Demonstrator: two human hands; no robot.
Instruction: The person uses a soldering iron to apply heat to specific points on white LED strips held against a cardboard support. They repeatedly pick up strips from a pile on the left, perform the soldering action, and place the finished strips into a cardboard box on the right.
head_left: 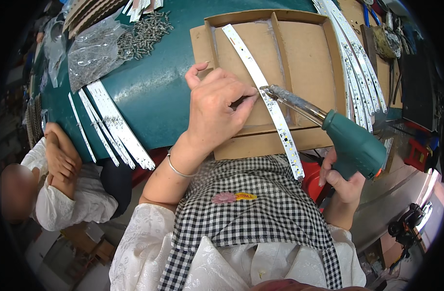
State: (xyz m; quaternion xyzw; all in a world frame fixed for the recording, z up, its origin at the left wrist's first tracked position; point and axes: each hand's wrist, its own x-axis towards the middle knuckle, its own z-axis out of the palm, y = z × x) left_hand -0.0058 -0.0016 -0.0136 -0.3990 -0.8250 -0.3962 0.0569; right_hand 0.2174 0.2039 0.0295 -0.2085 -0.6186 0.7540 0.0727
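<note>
A long white LED strip board (pixel 282 131) lies slantwise across a shallow cardboard tray (pixel 309 48), its near end reaching over the front edge toward my apron. My right hand (pixel 345 184) is wrapped round the handle of a green soldering gun (pixel 355 140). The tip of that iron meets the board about midway along its length. Close to the tip, my left hand (pixel 217 99) is closed in a pinch at the board's left edge. Whatever those fingertips hold is too small and hidden to make out.
On the green table at left lie more strip boards (pixel 113 114), a pile of small metal parts (pixel 147 34) and a plastic bag (pixel 91 56). A stack of strip boards (pixel 355 58) leans along the tray's right side. Another person's folded arms (pixel 62 155) are at far left.
</note>
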